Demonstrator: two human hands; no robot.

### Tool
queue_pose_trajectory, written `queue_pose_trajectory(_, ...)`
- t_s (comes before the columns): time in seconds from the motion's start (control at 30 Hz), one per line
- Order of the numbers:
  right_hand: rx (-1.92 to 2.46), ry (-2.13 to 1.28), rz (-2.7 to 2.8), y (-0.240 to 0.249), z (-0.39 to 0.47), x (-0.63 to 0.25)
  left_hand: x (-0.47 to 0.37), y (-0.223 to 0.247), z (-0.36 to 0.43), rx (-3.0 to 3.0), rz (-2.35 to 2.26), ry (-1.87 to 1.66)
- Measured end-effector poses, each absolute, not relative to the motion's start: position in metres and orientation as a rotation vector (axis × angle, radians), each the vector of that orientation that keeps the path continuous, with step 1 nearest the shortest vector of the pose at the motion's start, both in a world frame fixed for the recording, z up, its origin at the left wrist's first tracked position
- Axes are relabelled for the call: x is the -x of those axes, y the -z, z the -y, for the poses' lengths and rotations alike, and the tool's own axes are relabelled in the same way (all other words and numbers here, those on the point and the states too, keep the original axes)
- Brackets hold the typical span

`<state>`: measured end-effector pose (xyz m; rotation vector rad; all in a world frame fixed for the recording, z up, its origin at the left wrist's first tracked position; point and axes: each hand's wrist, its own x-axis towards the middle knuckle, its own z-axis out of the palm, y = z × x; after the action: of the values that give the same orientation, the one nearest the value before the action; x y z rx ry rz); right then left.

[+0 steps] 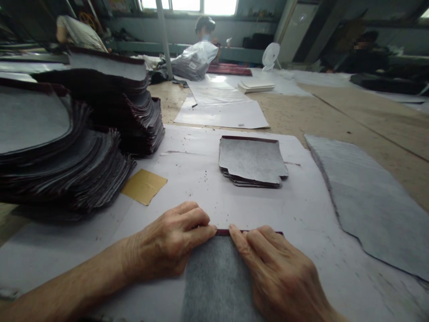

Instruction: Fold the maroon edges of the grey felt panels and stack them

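A grey-backed fabric piece (217,281) lies flat in front of me, its far edge folded over into a narrow dark red strip. My left hand (177,235) is closed at the left end of that strip, with thumb and curled fingers pressing the fold. On the right part of the same fold, my right hand (278,264) bears down with its fingers close together and bent. Both hands cover parts of the strip, and a short stretch shows between them. Just beyond is a small stack of similar grey pieces (251,156) with a red folded edge.
Tall stacks of dark red, grey-backed pieces (107,174) rise at the left, near a yellow square (145,185). A large grey sheet (368,201) lies at the right. White paper (187,179) covers the work surface. Farther back are a fan (271,56), a plastic bag (194,60) and several people.
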<state>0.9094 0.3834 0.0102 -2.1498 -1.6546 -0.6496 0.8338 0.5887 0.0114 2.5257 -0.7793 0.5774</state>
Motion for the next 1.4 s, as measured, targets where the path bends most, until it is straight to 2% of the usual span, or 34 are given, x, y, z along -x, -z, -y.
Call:
queue_pose_trajectory(0.33, 2.248, 0.841, 1.836, -0.021, -0.399, -0.9, -0.835, -0.008, -0.585, -2.562, 0.815, -0.574)
queue_pose_trajectory(0.6, 1.988, 0.533, 1.84, -0.009, -0.404, -0.909, -0.826, -0.008, -0.599, -2.472, 0.703, -0.589)
queue_pose_trajectory(1.17, 2.038, 0.486, 1.893, -0.015, -0.41, -0.91, -0.824, -0.009, -0.598, -2.642, 0.761, -0.667)
queue_pose_trajectory(1.4, 1.954, 0.486, 1.883, -0.011, -0.415, -0.914, -0.801, -0.022, -0.589, -2.419, 0.419, -0.658)
